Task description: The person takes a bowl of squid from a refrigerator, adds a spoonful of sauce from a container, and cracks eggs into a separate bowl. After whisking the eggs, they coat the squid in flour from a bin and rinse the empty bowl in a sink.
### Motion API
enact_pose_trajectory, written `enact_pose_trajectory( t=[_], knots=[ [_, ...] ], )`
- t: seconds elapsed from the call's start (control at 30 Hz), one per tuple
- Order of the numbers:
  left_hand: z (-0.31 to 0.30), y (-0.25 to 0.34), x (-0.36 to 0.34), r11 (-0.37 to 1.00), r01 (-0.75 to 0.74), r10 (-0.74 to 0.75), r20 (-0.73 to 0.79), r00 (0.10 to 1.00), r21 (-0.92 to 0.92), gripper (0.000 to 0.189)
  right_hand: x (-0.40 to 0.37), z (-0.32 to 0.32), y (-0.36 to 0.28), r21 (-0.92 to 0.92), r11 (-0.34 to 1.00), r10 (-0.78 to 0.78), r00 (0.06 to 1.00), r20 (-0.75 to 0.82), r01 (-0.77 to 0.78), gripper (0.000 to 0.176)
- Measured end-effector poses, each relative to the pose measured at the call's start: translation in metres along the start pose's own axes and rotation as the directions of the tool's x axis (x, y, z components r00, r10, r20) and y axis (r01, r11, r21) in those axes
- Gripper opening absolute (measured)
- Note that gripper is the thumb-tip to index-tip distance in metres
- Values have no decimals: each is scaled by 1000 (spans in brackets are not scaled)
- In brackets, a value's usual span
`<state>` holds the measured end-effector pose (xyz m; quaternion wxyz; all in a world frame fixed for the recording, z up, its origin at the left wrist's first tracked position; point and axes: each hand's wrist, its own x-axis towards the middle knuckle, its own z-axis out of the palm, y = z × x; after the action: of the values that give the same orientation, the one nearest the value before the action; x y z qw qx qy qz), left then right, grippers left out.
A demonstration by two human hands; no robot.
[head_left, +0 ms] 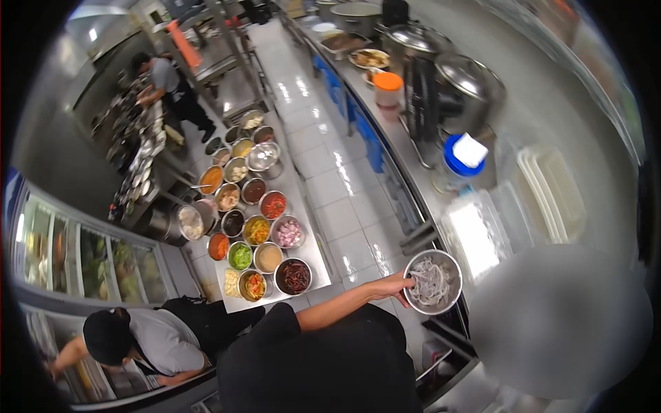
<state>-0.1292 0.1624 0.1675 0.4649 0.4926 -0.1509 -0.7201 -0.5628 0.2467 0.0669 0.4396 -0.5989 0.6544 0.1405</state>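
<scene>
Thumb inside the rim, my left hand [398,286] grips the left side of a round metal bowl [454,297]. Thin, pale purple-grey strips [432,282] lie in this bowl. The bowl is held beside the edge of the right-hand counter, close to a clear plastic container [476,234]. My left arm reaches across from the black-clothed torso at the bottom. My right hand does not show.
Metal food bowls cover a steel table [315,265] at left centre. One co-worker [148,337] bends at lower left; another [172,86] stands farther back. Pots [468,79] and a blue-lidded jar [454,175] line the right counter. A blurred patch hides the lower right.
</scene>
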Motion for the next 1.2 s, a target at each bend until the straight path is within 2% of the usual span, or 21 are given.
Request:
enact_pose_trajectory(
  t=[0.07,0.1,0.2,0.27,0.3,0.33,0.4,0.47,0.6,0.63,0.7,0.8,0.87,0.93,0.97,1.03,1.07,1.1,1.13,1.2],
  knots=[
    [-22,25,6,993,-105,99,-115,988,-45,68,24,-26,-35,36,998,-45,999,24,44,44],
    [-35,29,15,983,-112,86,-174,981,-145,67,35,-37,-53,49,997,-61,997,36,59,44],
    [-71,58,26,927,-240,181,-217,959,-288,61,68,-64,-109,49,998,-51,992,112,46,47],
    [-99,87,38,906,-305,236,-249,939,-294,49,95,-91,-161,-21,998,-51,987,154,55,49],
    [-110,97,45,889,-334,254,-269,929,-314,44,84,-120,-221,45,955,-293,956,-5,293,40],
    [-121,106,51,871,-361,269,-292,918,-334,40,132,-110,-214,147,902,-402,914,-58,406,37],
    [-139,138,60,799,-481,350,-372,860,-360,37,137,-144,-319,452,838,-440,868,229,305,45],
    [-159,159,71,719,-592,400,-480,781,-364,37,152,-158,-403,479,830,-474,813,338,285,37],
    [-205,192,50,677,-654,375,-608,700,-337,34,206,-132,-569,505,739,-668,585,460,447,42],
    [-212,199,37,673,-686,384,-663,643,-276,33,222,-120,-612,500,720,-692,540,479,480,41],
    [-229,191,8,644,-723,298,-788,539,-250,34,238,-94,-697,499,690,-723,464,512,524,38],
    [-248,170,-40,572,-790,199,-897,395,-221,39,227,-47,-819,503,633,-762,360,538,588,34],
    [-254,150,-66,518,-847,196,-947,254,-120,44,210,-10,-886,483,550,-791,238,564,682,33],
    [-259,129,-93,435,-895,139,-976,169,-93,52,185,34,-940,456,447,-785,94,612,770,32],
    [-264,122,-101,395,-915,108,-985,134,-81,56,175,56,-963,418,350,-775,9,632,838,31],
    [-272,120,-118,329,-943,67,-997,-24,45,58,142,101,-997,347,159,-746,-117,656,924,25],
    [-275,119,-127,305,-946,43,-994,-97,105,60,126,121,-1006,344,38,-723,-212,658,938,23],
    [-282,117,-135,239,-964,9,-993,-114,113,62,108,143,-1016,345,-87,-691,-306,655,935,21],
    [-289,116,-143,228,-963,-3,-988,-151,146,63,89,165,-1025,343,-215,-642,-397,656,914,20],
    [-302,120,-159,190,-957,-37,-972,-230,220,65,52,212,-1041,335,-406,-545,-519,658,850,15]
  ],
)
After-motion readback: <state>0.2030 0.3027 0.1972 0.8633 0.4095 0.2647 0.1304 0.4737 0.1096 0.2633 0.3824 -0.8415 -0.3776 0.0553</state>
